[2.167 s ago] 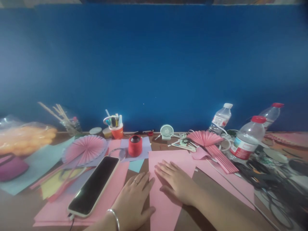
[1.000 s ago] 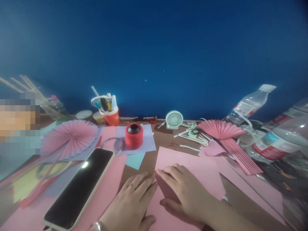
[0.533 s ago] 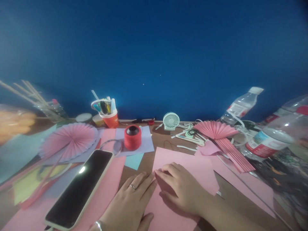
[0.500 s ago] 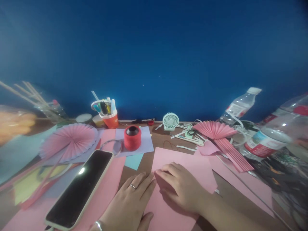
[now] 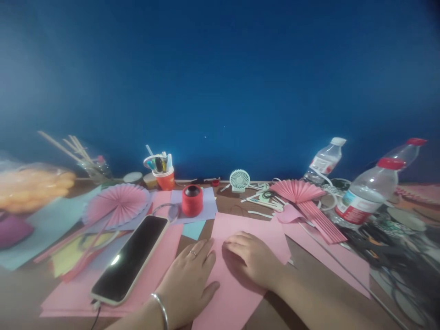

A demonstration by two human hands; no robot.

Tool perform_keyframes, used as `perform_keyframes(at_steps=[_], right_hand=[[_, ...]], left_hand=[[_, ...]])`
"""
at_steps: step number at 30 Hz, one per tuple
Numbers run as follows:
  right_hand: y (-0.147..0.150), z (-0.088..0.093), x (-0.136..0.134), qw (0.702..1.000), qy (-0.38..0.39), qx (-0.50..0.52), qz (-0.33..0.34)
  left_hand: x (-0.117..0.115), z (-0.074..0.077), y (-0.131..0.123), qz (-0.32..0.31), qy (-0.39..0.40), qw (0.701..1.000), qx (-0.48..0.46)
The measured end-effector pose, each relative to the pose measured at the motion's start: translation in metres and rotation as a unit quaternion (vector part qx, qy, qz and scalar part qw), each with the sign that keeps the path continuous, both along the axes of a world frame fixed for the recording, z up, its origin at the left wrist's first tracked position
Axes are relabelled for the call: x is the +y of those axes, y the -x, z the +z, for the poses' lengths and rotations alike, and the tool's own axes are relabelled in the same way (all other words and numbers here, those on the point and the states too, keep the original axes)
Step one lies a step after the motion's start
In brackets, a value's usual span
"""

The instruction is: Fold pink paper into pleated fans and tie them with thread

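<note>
Both forearms run off the bottom edge. The right hand (image 5: 252,259) and left hand (image 5: 187,279) cover part of the pink sheet (image 5: 237,298). At the left edge an orange bag (image 5: 32,188) is blurred and cut off, as is a purple thing (image 5: 12,229) below it. At lower right a dark tangle (image 5: 395,266) is too blurred to sort out. What stands in the cup (image 5: 166,179) is too small to tell.

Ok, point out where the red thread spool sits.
Head view, left of centre: the red thread spool stands on a lilac sheet, in front of the orange pen cup and beyond the phone.
</note>
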State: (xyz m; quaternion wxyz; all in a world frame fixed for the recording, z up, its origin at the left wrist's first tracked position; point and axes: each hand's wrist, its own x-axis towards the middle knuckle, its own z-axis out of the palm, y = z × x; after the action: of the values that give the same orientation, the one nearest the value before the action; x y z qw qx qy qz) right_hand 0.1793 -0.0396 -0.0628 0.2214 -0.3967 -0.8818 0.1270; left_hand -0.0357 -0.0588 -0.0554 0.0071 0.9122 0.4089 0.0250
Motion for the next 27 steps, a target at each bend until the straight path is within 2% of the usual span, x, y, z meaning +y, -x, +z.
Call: perform_keyframes(at_steps=[4, 7, 12, 18, 25, 27], right_hand=[[-0.006, 0.003, 0.0, 0.998, 0.022, 0.007, -0.051], [-0.008, 0.0, -0.002, 0.998, 0.024, -0.006, -0.063], [-0.006, -0.011, -0.002, 0.999, -0.009, -0.009, -0.053], [-0.004, -0.003, -0.005, 0.999, -0.03, 0.002, -0.032], [-0.015, -0.01, 0.006, 0.996, -0.08, 0.017, -0.039], [-0.024, -0.014, 0.013, 0.993, -0.084, 0.041, -0.072]], left_hand=[[0.0, 0.003, -0.001, 0.019, 0.005, 1.0, -0.007], [0.004, 0.008, -0.003, 0.042, 0.025, 0.999, -0.019], [0.012, 0.019, -0.018, 0.07, 0.032, 0.997, -0.017], [0.025, 0.029, -0.035, 0.078, 0.039, 0.996, -0.015], [0.027, 0.023, -0.042, 0.089, 0.028, 0.996, 0.006], [0.024, 0.018, -0.041, 0.096, 0.024, 0.995, 0.01]])
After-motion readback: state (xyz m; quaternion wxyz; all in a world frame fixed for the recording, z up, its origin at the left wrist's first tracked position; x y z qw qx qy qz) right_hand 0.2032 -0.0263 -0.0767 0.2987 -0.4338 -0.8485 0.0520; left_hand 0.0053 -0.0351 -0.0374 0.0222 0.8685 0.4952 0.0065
